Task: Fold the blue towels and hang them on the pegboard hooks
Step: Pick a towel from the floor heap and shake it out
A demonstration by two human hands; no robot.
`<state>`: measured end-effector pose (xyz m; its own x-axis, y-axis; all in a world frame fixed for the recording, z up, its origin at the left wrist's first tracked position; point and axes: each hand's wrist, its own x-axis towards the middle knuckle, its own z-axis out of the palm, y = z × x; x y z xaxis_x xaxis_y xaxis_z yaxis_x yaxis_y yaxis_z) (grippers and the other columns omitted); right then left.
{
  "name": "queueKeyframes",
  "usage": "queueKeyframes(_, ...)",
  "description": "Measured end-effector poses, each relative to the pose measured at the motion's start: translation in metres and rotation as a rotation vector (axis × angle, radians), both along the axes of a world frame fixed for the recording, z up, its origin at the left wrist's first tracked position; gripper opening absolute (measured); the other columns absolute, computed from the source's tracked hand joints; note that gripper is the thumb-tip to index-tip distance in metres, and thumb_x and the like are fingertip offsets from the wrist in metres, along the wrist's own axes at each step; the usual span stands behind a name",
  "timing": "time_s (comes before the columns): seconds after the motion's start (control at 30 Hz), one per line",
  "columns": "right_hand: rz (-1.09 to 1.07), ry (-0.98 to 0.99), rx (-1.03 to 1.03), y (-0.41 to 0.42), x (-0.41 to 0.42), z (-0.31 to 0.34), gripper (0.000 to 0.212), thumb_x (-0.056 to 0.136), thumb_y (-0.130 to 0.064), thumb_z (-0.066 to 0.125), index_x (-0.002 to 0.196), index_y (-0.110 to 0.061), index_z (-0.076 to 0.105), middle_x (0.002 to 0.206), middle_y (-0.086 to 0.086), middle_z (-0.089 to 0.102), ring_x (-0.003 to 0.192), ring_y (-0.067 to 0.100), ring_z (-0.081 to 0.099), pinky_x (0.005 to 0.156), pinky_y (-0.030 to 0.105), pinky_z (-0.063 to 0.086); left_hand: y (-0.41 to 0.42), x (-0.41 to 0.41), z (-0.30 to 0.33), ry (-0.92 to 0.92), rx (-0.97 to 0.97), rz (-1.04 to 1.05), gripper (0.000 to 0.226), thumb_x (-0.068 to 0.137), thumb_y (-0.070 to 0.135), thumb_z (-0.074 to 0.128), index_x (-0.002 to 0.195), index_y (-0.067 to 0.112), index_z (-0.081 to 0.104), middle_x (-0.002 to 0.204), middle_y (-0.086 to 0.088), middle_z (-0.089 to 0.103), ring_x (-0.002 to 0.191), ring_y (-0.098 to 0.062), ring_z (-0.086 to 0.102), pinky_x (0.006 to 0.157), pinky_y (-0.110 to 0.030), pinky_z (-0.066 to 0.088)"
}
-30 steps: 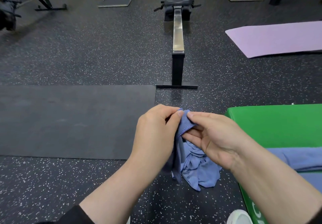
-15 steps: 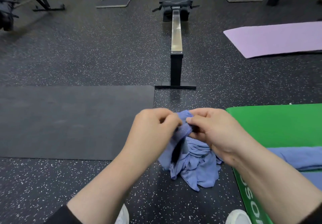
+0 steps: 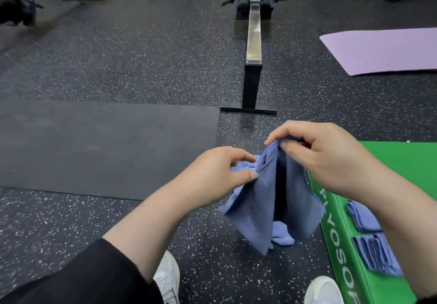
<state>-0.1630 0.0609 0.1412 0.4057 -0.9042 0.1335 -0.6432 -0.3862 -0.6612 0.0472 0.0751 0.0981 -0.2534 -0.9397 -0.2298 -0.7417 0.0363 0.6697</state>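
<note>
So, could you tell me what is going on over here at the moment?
A person is standing on a gym floor, holding up a blue towel with both hands. The right hand pinches its top edge and the left hand pinches the edge lower down, so it hangs unfolded. Two folded blue towels lie on the green box to the right. No pegboard is in view.

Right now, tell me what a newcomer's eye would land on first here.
First, the blue towel hanging low in the middle, pinched by the left hand and the right hand. Next, the bright green box at right, with folded towels on top. Beyond, a rowing machine and, at upper right, a purple mat.
</note>
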Motion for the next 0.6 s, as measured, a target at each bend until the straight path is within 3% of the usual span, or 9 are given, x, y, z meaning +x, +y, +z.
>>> queueKeyframes(0.1, -0.013, -0.02, -0.008, 0.003, -0.001, 0.001, 0.029, 0.095, -0.005, 0.059, 0.093, -0.03, 0.073, 0.056, -0.024, 0.055, 0.055, 0.0, 0.049, 0.056, 0.008, 0.034, 0.002, -0.004, -0.003, 0.034, 0.04, -0.049, 0.016, 0.09, 0.042, 0.071, 0.103, 0.034, 0.072, 0.096, 0.023, 0.071, 0.09, 0.008, 0.062, 0.081, -0.02, 0.049)
queueKeyframes(0.17, -0.052, -0.071, 0.009, 0.003, -0.003, 0.002, 0.03, 0.096, -0.006, 0.058, 0.091, -0.032, 0.072, 0.05, -0.014, 0.047, 0.047, 0.006, 0.039, 0.048, 0.013, 0.03, 0.004, -0.007, -0.004, 0.076, 0.057, -0.073, 0.011, 0.092, 0.038, 0.07, 0.091, 0.027, 0.07, 0.072, 0.025, 0.065, 0.063, 0.007, 0.056, 0.063, -0.016, 0.043)
queueKeyframes(0.23, -0.094, -0.131, 0.011, 0.003, -0.006, 0.003, 0.032, 0.095, -0.005, 0.057, 0.09, -0.033, 0.072, 0.052, -0.007, 0.045, 0.045, 0.007, 0.034, 0.045, 0.016, 0.026, 0.005, -0.01, -0.005, 0.1, 0.047, -0.062, 0.014, 0.092, 0.038, 0.07, 0.087, 0.026, 0.067, 0.064, 0.021, 0.059, 0.051, 0.003, 0.047, 0.055, -0.018, 0.038)
queueKeyframes(0.37, -0.122, -0.204, 0.012, 0.006, -0.005, 0.005, 0.028, 0.096, -0.007, 0.057, 0.092, -0.03, 0.074, 0.054, -0.011, 0.046, 0.045, 0.006, 0.035, 0.045, 0.014, 0.026, 0.01, -0.016, -0.004, 0.158, -0.005, -0.009, 0.014, 0.091, 0.045, 0.068, 0.089, 0.031, 0.067, 0.078, 0.012, 0.069, 0.058, 0.001, 0.053, 0.059, -0.02, 0.04)
queueKeyframes(0.5, -0.115, -0.2, 0.016, 0.008, 0.0, 0.001, 0.031, 0.094, -0.005, 0.057, 0.092, -0.031, 0.073, 0.055, -0.012, 0.049, 0.047, 0.006, 0.037, 0.047, 0.014, 0.028, 0.014, -0.025, -0.002, 0.242, -0.066, 0.055, 0.017, 0.089, 0.046, 0.071, 0.089, 0.03, 0.071, 0.085, 0.014, 0.074, 0.081, -0.003, 0.068, 0.078, -0.028, 0.055)
queueKeyframes(0.6, -0.127, -0.199, 0.02, 0.008, 0.003, -0.001, 0.031, 0.094, -0.004, 0.057, 0.093, -0.031, 0.073, 0.053, -0.012, 0.047, 0.046, 0.006, 0.036, 0.047, 0.014, 0.027, 0.015, -0.029, -0.002, 0.248, -0.104, 0.136, 0.012, 0.086, 0.044, 0.072, 0.086, 0.032, 0.067, 0.085, 0.014, 0.073, 0.082, -0.002, 0.068, 0.081, -0.03, 0.056)
